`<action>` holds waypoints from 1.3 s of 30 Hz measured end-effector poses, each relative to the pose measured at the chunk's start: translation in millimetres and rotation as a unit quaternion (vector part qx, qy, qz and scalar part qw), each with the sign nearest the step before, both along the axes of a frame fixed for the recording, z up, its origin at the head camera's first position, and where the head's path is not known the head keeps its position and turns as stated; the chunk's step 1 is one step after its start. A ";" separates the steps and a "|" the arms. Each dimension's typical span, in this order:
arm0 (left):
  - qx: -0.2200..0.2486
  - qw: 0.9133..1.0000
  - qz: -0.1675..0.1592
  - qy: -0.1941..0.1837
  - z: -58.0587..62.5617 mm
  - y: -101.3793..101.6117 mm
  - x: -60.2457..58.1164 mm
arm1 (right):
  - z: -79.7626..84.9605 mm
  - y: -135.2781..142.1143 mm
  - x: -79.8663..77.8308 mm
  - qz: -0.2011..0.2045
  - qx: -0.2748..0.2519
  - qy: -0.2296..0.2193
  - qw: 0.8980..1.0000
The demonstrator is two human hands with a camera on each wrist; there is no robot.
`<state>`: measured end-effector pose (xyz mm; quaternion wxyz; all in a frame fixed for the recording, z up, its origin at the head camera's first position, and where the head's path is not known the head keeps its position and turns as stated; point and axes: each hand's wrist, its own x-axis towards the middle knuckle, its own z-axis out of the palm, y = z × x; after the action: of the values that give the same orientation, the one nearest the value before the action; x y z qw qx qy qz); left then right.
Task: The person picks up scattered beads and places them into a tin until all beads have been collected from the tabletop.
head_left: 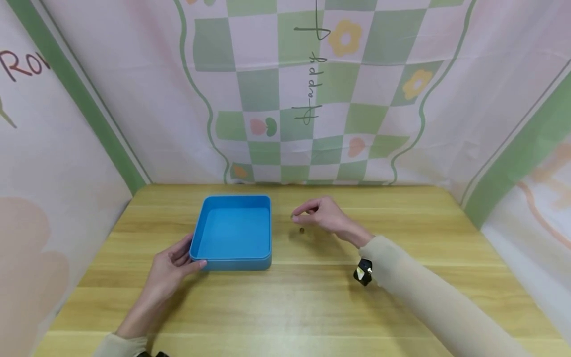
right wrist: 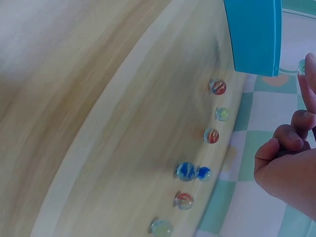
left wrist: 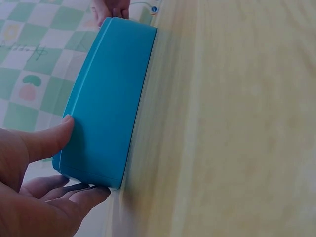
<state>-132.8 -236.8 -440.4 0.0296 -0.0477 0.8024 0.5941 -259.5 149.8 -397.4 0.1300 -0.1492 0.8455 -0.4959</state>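
At a corner of an open, square blue box, my left hand grips the wall. In the left wrist view its thumb presses the front side, while the fingers curl at the adjoining side. To the right of the box, my right hand pinches a small clear, greenish marble between thumb and fingertips, held above the table. Below those fingertips a small dark marble lies on the wood.
The right wrist view has several glass marbles on the wooden table, among them a red-swirled one, a blue one and a pale green one. A printed cloth hangs behind the table and along its sides.
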 end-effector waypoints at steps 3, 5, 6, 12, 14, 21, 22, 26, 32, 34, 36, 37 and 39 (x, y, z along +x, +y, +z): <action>0.003 1.000 0.001 -0.003 0.2 0.3 0.0 | -1.5 -3.9 -1.1 0.006 -0.005 0.000 1.000; 0.002 1.000 0.002 -0.003 0.3 0.2 -0.1 | -2.3 -6.7 -1.5 0.011 -0.010 0.000 1.000; 0.000 1.000 0.002 -0.004 0.4 0.2 -0.3 | -2.6 -8.0 -1.5 0.012 -0.013 0.000 1.000; -0.010 1.000 -0.006 -0.004 1.1 0.1 -1.7 | -2.8 -12.8 0.3 0.006 -0.025 0.000 1.000; -0.008 1.000 -0.007 -0.004 1.3 0.1 -1.9 | -2.1 -14.1 0.4 0.005 -0.022 0.004 1.000; -0.009 1.000 -0.003 -0.007 2.1 0.0 -0.3 | 1.1 -22.1 -0.9 0.012 -0.018 0.011 1.000; -0.008 1.000 -0.002 -0.007 2.0 0.0 0.1 | 1.6 -23.5 -1.0 0.014 -0.018 0.011 1.000; -0.009 1.000 0.001 -0.008 1.2 -0.2 0.7 | 3.5 -28.8 -2.2 0.020 -0.017 0.010 1.000; -0.004 1.000 -0.001 -0.003 -0.6 0.7 -1.0 | 8.2 -35.8 -6.4 0.025 -0.020 0.024 0.999; -0.003 1.000 -0.001 0.002 -1.1 0.8 -1.2 | 10.5 -38.4 -6.9 0.029 -0.021 0.029 0.999; -0.002 1.000 0.000 0.005 -1.3 0.9 -0.9 | 12.2 -40.7 -7.7 0.035 -0.020 0.030 0.999; -0.002 1.000 0.001 0.005 -1.2 0.9 -0.6 | 12.6 -41.9 -8.1 0.038 -0.021 0.029 0.999; -0.002 1.000 0.003 0.004 -1.3 0.9 -0.1 | 13.5 -43.9 -8.3 0.042 -0.022 0.026 0.999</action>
<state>-132.9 -235.9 -441.7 0.0245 -0.0474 0.8033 0.5931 -267.8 105.8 -383.9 0.1250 -0.2002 0.8307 -0.5041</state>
